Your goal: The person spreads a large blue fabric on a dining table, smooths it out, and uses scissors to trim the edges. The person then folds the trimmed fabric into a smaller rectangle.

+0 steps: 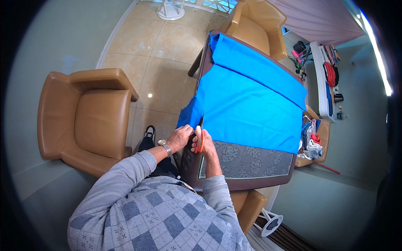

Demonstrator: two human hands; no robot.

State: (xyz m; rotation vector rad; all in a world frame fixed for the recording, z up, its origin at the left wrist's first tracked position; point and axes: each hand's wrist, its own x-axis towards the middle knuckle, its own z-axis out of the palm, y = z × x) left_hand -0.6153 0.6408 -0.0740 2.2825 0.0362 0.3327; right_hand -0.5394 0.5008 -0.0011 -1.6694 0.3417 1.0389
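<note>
A wide piece of bright blue fabric [255, 100] lies over the table [238, 182], with a fold along its far part. Its left edge hangs past the table's side. My right hand [206, 144] is closed on a pair of scissors [202, 140] with orange handles, whose blades point away from me at the cloth. A slit runs up from the blades, parting a left strip from the main piece. My left hand [181, 137], wearing a wristwatch, pinches the near end of that strip right beside the scissors.
Tan armchairs stand at the left [102, 113] and beyond the table [255, 27]. Another chair at the right holds a heap of clothes [312, 142]. A white shelf [320, 79] with garments is along the right wall. White stools [171, 10] stand far left and near right.
</note>
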